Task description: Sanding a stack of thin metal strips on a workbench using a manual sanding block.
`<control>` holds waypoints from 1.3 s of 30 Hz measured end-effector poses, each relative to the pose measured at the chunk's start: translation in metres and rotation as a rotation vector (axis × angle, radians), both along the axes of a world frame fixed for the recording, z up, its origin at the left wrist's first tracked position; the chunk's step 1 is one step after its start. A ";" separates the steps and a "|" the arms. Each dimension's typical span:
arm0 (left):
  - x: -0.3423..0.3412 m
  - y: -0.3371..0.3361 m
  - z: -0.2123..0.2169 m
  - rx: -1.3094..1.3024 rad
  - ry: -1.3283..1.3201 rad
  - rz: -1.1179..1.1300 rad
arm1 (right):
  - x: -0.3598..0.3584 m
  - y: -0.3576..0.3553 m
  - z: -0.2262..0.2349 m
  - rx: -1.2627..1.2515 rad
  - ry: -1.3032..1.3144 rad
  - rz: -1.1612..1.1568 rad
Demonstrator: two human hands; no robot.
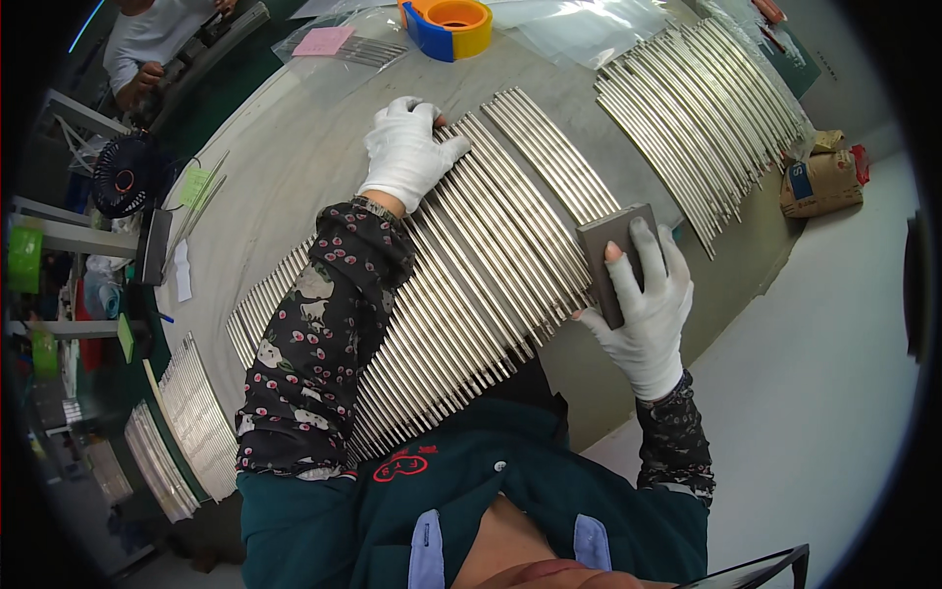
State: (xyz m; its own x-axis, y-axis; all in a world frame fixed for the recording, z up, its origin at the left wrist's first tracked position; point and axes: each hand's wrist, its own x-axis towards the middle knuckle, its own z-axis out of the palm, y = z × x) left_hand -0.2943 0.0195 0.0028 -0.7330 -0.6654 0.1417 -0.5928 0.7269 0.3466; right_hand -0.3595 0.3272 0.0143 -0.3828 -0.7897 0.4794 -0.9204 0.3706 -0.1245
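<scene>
Many thin, shiny metal rods [481,260] lie side by side in a wide row across the table. My left hand [407,152], in a white glove with a bare fingertip showing, is closed at the far ends of some rods, thumb over them. My right hand [643,314], gloved the same way, grips a flat dark grey block [601,257]. Its fingers lie over the block's face and the thumb is at its lower edge. The block stands against the right ends of the rods. Just beyond it lies a narrower group of rods [549,152].
Another large batch of rods [697,108] lies at the far right. A blue and yellow tape dispenser [446,27] stands at the back, beside a bag with a pink note [324,41]. A black fan [126,175] is at left. Another person [157,44] works at upper left.
</scene>
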 end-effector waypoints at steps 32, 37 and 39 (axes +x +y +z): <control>0.000 0.036 0.028 1.149 0.686 0.029 | -0.010 -0.003 0.017 0.131 -0.131 0.159; -0.002 0.039 0.028 1.099 0.710 -0.025 | 0.014 -0.026 0.026 -0.091 -0.206 0.180; 0.000 0.038 0.027 1.112 0.727 0.001 | 0.030 -0.042 0.033 0.042 -0.175 0.249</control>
State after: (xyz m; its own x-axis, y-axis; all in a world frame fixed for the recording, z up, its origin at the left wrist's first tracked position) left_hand -0.2946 0.0573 0.0302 -0.7219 -0.6819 -0.1182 -0.0211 -0.1490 0.9886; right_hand -0.3294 0.2850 0.0469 -0.2486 -0.8875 0.3879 -0.9495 0.1442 -0.2786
